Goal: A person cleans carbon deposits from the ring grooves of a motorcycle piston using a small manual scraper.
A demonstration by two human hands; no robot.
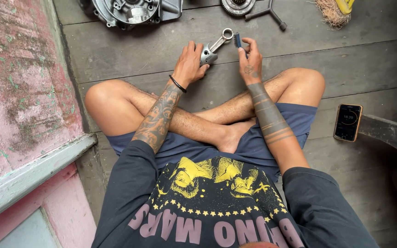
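Left hand (pixel 190 62) clamped on silver metal piston with connecting rod (pixel 213 47); right hand (pixel 251 62) pinching small blue flat tool (pixel 238 40) just beside rod's ring end, above grey wooden plank floor (pixel 368 55).

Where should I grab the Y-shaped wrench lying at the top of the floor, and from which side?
Take the Y-shaped wrench by its long arm, the one that runs down-right to a socket end. It lies flat on the wooden floor with bare boards around that arm, so come from above, fingers across the shaft. The hub sits close to the round gear part, leaving less room there.
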